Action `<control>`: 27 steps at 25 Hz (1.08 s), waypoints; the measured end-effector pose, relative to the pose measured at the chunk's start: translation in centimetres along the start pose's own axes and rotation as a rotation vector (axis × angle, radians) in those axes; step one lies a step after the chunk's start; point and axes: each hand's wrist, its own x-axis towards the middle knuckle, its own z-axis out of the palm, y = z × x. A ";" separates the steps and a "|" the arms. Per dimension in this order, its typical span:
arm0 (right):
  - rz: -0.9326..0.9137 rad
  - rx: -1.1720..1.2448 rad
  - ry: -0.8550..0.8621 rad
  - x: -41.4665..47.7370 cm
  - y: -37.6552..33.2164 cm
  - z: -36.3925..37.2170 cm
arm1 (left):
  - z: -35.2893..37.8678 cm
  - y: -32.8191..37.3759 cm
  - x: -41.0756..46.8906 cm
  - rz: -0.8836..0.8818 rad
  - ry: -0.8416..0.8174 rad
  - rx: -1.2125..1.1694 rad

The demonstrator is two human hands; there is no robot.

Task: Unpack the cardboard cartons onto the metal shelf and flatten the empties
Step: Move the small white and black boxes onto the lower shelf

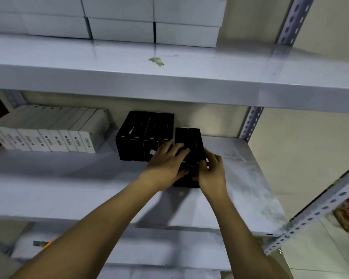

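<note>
You hold a pair of black boxes (190, 140) between both hands, standing on the middle shelf (242, 178) of the metal rack, just right of a block of black boxes (144, 133) and slightly forward of it. Left hand (166, 163): fingers draped over the pair's top and left side, thumb against the front face, grasping. Right hand (213, 172): fingers curled round the right side, also grasping. The two-sided hold likely keeps both boxes together as one unit while you square them to the block. Step judged: sliding the pair back and left until flush. A row of white boxes (49, 133) stands further left, apart from the black ones, so kinds seem grouped. More white boxes (153, 21) are stacked on the upper shelf (109, 67). No cardboard carton in view, so flattening cannot be assessed
</note>
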 end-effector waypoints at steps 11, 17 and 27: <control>-0.133 -0.200 0.038 4.6 1.2 1.2 | -0.2 -2.2 4.7 0.009 0.029 0.205; -0.227 -0.332 -0.004 6.2 2.0 1.9 | 0.8 -3.1 6.0 -0.038 0.058 0.199; -0.179 -0.306 -0.041 7.4 2.2 2.5 | 1.7 -3.5 7.3 -0.091 0.086 0.140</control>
